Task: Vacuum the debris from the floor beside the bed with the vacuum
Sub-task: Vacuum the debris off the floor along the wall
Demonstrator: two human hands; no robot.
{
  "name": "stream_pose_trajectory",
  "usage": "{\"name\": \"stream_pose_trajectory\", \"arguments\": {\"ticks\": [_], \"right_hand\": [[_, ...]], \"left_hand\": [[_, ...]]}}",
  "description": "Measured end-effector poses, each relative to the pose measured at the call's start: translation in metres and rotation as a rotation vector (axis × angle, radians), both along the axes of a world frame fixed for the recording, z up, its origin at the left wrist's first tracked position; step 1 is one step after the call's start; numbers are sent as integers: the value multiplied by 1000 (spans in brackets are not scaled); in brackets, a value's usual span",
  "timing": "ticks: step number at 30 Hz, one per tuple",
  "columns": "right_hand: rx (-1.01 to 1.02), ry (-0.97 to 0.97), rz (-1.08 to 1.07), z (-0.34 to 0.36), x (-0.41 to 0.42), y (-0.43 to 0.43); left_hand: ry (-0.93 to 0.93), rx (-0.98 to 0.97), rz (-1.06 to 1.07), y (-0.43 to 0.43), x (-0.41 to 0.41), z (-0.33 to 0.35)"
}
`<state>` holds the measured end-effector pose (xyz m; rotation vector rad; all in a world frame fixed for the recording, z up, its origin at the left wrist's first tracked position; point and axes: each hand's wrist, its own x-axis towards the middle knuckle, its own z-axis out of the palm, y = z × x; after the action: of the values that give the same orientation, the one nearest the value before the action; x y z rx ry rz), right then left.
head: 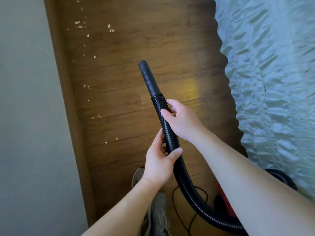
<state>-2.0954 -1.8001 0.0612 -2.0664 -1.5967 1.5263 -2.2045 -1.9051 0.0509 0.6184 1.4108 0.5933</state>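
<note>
Evidently the approach step was in hand; the nozzle [149,79] had not met the litter. The right hand [180,120] gripped the ribbed hose [167,132] just behind the nozzle, and the left hand [159,160] gripped it nearer, fingers curled round. The nozzle appeared raised above the floor [136,40], pointing far. The debris [109,25], pale scraps, lay far and left along the skirting, well apart from it. The red vacuum [219,189] sat near, beside the bed [272,65]. Next move, by judgement: lower the nozzle and swing it left onto the scraps.
</note>
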Motion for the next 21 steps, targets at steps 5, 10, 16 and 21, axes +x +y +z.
{"name": "stream_pose_trajectory", "arguments": {"ticks": [5,10,16,21], "right_hand": [[-46,28,71,-8,-19,20],[-99,40,159,-28,-36,33],[-194,11,353,-61,-56,35],[-252,-9,491,-92,-72,29]], "left_hand": [[-26,-29,124,12,-7,-3],[-38,-80,253,16,-12,-12],[-39,-151,415,10,-11,-28],[-56,-207,538,-1,-11,-45]]}}
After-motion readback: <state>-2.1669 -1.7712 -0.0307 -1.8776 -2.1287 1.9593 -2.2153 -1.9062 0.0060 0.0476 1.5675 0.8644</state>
